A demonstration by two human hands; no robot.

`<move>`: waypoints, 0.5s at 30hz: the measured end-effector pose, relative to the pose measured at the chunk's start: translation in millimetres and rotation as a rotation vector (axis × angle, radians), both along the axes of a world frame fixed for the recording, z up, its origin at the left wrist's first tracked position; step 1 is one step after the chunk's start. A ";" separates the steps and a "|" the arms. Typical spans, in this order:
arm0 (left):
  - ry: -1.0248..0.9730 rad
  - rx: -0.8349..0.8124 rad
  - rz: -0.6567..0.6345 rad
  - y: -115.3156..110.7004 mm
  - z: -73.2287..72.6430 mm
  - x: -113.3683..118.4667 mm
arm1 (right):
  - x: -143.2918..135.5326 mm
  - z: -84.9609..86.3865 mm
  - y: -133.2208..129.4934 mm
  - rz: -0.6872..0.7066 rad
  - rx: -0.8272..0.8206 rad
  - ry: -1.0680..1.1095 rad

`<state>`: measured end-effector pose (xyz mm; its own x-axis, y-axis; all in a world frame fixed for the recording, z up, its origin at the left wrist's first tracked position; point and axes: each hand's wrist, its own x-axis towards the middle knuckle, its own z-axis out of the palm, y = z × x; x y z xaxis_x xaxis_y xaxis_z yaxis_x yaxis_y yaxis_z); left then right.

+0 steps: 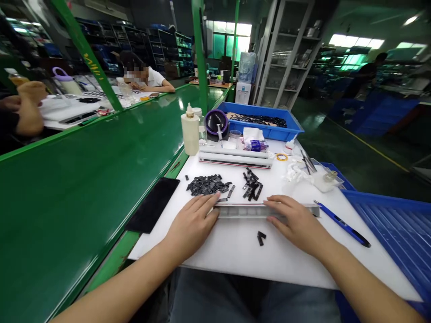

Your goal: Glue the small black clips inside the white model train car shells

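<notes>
A long pale bar [240, 212] lies crosswise on the white work surface [222, 251]. My left hand [193, 222] is closed on its left end, fingers over the far edge and thumb on the near side. At the right end my right hand [296, 222] grips the bar the same way. Just beyond it are a heap of small black pieces [208, 185] and a smaller pile of black pieces [252, 185]. Two black pieces [261, 238] lie nearer me, between my hands. A blue pen [343, 224] is right of my right hand.
Farther back lie another bar [235, 160], a cream bottle [190, 134], a purple-rimmed round container [216, 123] and a blue bin [262, 121] of black pieces. A black pad [153, 205] is at left. White tissues and a clear tray [325, 178] sit at right. People work beyond the green partition.
</notes>
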<state>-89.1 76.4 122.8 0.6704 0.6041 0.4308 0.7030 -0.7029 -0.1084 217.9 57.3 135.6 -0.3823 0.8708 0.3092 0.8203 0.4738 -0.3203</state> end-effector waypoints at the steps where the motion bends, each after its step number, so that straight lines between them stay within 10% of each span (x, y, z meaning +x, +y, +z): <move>1: 0.042 -0.008 0.039 -1.2 2.6 1.4 | 0.0 -4.8 -3.0 -0.007 0.014 0.005; 7: 0.139 -0.112 0.156 -0.2 7.6 2.4 | -2.7 -3.0 -8.9 -0.037 0.119 0.168; 10: 0.118 -0.158 0.148 0.6 9.1 2.7 | 22.7 8.3 8.0 -0.382 0.186 0.444; 15: 0.128 -0.165 0.172 -3.7 11.9 7.5 | 57.6 21.2 57.1 -0.549 -0.238 0.312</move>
<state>-81.6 72.7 134.7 0.5950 0.7685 0.2355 0.8013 -0.5902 -0.0985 275.5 114.4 156.8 0.2109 0.9715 0.1086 0.7743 -0.0983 -0.6251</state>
